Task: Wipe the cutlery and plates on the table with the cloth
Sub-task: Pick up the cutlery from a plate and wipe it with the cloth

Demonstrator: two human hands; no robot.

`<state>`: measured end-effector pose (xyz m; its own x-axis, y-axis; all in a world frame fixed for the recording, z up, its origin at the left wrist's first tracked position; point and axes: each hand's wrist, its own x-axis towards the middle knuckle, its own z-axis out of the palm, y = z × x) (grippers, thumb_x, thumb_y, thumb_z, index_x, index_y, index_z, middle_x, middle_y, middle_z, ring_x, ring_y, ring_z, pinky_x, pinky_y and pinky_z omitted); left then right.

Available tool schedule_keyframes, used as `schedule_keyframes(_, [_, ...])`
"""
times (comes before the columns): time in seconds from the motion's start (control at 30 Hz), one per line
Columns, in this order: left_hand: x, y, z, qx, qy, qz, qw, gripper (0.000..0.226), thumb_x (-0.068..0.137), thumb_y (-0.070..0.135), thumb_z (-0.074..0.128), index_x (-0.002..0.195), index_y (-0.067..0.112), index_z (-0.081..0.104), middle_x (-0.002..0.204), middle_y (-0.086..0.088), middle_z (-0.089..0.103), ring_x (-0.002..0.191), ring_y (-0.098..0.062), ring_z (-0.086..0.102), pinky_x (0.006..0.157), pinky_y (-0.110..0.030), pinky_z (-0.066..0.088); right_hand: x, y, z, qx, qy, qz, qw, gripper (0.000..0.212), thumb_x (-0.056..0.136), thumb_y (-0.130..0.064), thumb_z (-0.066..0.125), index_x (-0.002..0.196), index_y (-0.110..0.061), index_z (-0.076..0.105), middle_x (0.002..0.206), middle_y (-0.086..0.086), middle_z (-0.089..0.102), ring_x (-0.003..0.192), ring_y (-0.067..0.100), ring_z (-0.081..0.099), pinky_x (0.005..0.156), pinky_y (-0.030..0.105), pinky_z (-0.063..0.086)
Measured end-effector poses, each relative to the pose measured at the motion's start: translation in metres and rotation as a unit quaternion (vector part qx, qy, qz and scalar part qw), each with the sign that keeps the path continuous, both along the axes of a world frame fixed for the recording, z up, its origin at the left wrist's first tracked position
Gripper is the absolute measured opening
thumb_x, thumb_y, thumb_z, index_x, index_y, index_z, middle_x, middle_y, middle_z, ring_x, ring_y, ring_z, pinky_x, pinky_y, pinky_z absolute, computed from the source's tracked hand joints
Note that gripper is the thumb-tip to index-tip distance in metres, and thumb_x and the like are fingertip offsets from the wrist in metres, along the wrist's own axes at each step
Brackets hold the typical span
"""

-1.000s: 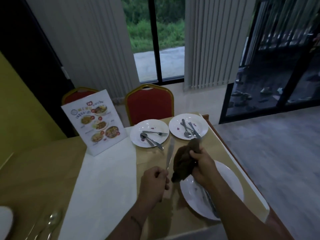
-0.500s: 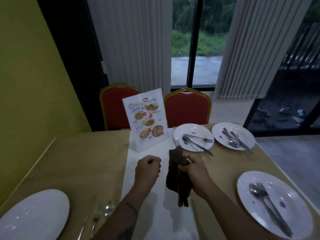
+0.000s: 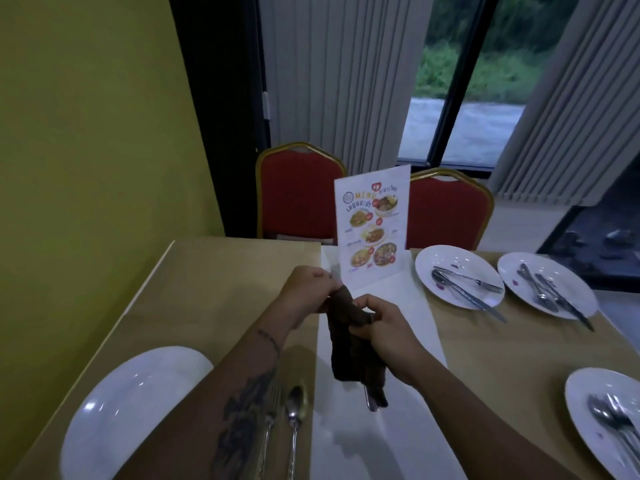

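Cloth (image 3: 349, 344): dark, wrapped round a metal utensil (image 3: 371, 401); I see only its lower end.
Left hand (image 3: 311, 289): pinches cloth top.
Right hand (image 3: 388, 330): clenched round cloth middle.

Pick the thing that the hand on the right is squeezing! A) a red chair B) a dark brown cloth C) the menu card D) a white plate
B: the right hand has its fingers curled round the dark brown cloth, and the metal end of a knife pokes out below the cloth.
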<state>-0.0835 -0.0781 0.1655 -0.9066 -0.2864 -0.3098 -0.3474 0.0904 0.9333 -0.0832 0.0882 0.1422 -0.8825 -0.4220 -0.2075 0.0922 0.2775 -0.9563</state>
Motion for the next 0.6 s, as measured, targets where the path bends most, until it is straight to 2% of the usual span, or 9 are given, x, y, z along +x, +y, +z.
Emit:
schedule_keyframes(0.07, [0.001, -0.005, 0.001, 0.003, -0.008, 0.022, 1.0, 0.04, 0.085, 0.002, 0.063, 0.048, 0.016, 0.059, 0.069, -0.007, 0.061, 0.068, -0.022, 0.063, 0.066, -0.034, 0.061, 0.0, -0.008, 0.0, 0.01, 0.018, 0.014, 1.0, 0.03, 0.083, 0.013, 0.053, 0.089, -0.014, 0.064, 0.08, 0.014, 0.072, 0.075, 0.025, 0.07, 0.069, 0.032, 0.056])
schedule_keyframes(0.17, [-0.001, -0.012, 0.004, 0.034, -0.008, 0.111, 0.993, 0.019, 0.088, -0.005, 0.055, 0.071, 0.003, 0.056, 0.076, -0.016, 0.056, 0.059, -0.022, 0.055, 0.048, -0.021, 0.052, 0.002, -0.013, -0.003, 0.038, 0.046, 0.06, 0.996, 0.024, 0.087, 0.01, 0.053, 0.094, -0.011, 0.062, 0.084, 0.01, 0.072, 0.08, 0.022, 0.071, 0.071, 0.027, 0.055])
schedule_keyframes(0.2, [-0.001, -0.017, 0.003, 0.035, -0.001, 0.14, 0.99, 0.015, 0.091, -0.004, 0.053, 0.077, 0.001, 0.056, 0.077, -0.018, 0.055, 0.057, -0.022, 0.053, 0.047, -0.021, 0.05, 0.003, -0.013, -0.005, 0.049, 0.048, 0.082, 0.994, 0.022, 0.088, 0.009, 0.053, 0.094, -0.01, 0.061, 0.084, 0.008, 0.071, 0.079, 0.017, 0.07, 0.07, 0.025, 0.053])
schedule_keyframes(0.3, [-0.003, -0.034, -0.003, 0.057, 0.002, 0.177, 0.983, 0.01, 0.093, 0.001, 0.055, 0.086, -0.001, 0.062, 0.075, -0.018, 0.06, 0.06, -0.024, 0.058, 0.064, -0.032, 0.054, 0.007, -0.005, -0.013, 0.075, 0.052, 0.104, 0.99, 0.019, 0.089, 0.009, 0.052, 0.09, -0.009, 0.059, 0.079, 0.003, 0.066, 0.072, 0.011, 0.064, 0.066, 0.022, 0.05])
schedule_keyframes(0.4, [0.002, -0.039, -0.01, 0.111, -0.019, 0.212, 0.971, 0.012, 0.094, 0.002, 0.056, 0.084, 0.001, 0.061, 0.076, -0.017, 0.062, 0.067, -0.027, 0.062, 0.074, -0.038, 0.058, 0.003, 0.007, -0.02, 0.08, 0.04, 0.066, 0.994, 0.019, 0.088, 0.011, 0.05, 0.091, -0.005, 0.059, 0.08, 0.014, 0.064, 0.074, 0.021, 0.061, 0.071, 0.032, 0.048])
schedule_keyframes(0.47, [0.008, -0.035, -0.017, 0.141, -0.01, 0.206, 0.968, 0.015, 0.094, 0.003, 0.055, 0.081, 0.003, 0.062, 0.077, -0.016, 0.064, 0.071, -0.028, 0.064, 0.073, -0.036, 0.059, -0.002, 0.013, -0.022, 0.086, 0.027, 0.042, 0.995, 0.02, 0.087, 0.012, 0.05, 0.093, -0.005, 0.061, 0.089, 0.021, 0.066, 0.082, 0.031, 0.063, 0.074, 0.035, 0.047])
schedule_keyframes(0.6, [0.016, -0.035, -0.029, 0.177, 0.012, 0.19, 0.966, 0.012, 0.09, 0.001, 0.055, 0.083, 0.004, 0.064, 0.08, -0.016, 0.068, 0.073, -0.029, 0.067, 0.062, -0.031, 0.056, -0.012, 0.024, -0.021, 0.074, 0.014, -0.016, 0.997, 0.024, 0.085, 0.011, 0.051, 0.089, -0.01, 0.063, 0.09, 0.022, 0.067, 0.08, 0.027, 0.062, 0.073, 0.036, 0.046])
